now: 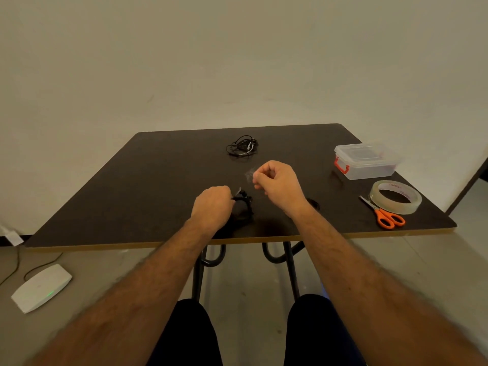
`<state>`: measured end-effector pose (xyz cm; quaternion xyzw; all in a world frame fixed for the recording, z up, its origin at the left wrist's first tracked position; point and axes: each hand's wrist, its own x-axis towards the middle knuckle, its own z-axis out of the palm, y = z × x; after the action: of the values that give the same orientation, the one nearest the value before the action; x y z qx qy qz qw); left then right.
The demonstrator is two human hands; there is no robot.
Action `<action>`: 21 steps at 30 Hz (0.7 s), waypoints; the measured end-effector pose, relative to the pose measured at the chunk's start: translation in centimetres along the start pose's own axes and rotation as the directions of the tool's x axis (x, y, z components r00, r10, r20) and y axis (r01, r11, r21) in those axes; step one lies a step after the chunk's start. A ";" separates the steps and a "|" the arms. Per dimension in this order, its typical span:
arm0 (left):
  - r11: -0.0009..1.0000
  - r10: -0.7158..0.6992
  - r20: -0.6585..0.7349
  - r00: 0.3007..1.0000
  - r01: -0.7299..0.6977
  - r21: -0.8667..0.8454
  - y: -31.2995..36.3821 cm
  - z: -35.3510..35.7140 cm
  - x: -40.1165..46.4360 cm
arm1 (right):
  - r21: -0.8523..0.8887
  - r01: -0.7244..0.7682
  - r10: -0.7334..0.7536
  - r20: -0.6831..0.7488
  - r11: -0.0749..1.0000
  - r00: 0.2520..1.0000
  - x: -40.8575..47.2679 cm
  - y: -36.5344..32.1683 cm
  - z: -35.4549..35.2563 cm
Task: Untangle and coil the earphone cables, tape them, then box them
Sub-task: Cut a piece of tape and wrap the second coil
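Left hand (212, 204) fingers curled, right hand (277, 182) raised, pinching

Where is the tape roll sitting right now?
In the head view, the tape roll lies flat near the table's right front corner, just nearer than the plastic box, with the orange scissors against its left side.

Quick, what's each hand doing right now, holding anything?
Left hand: grips the coiled black earphone cable just above the table.
Right hand: pinches a small piece of clear tape between its fingertips.
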<state>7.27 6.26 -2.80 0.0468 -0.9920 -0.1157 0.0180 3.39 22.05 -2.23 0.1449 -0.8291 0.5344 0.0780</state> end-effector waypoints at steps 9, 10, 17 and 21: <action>0.930 0.260 -0.219 0.940 -0.305 -0.204 2.6 -2.5 -2.5 | -0.244 0.191 -0.198 -0.002 0.951 0.980 -1.0 -2.0 0.9; 0.920 0.272 -0.247 0.930 -0.327 -0.218 2.9 -3.0 -2.8 | -0.272 0.204 -0.212 -0.001 0.940 0.977 -1.3 -2.1 0.7; 0.643 0.178 -0.211 0.961 -0.276 -0.714 3.7 -4.4 -5.4 | -0.285 0.266 -0.307 -0.110 0.921 0.945 -2.9 -4.9 -1.7; 0.491 0.201 -0.025 0.979 -0.123 -0.863 5.0 -6.1 -7.6 | -0.296 0.263 -0.329 -0.202 0.919 0.923 -4.3 -6.8 -3.2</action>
<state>14.64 10.43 4.14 -0.0664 -0.8033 -0.5918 0.0104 9.56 22.97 3.79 0.1899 -0.8445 0.4154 0.2797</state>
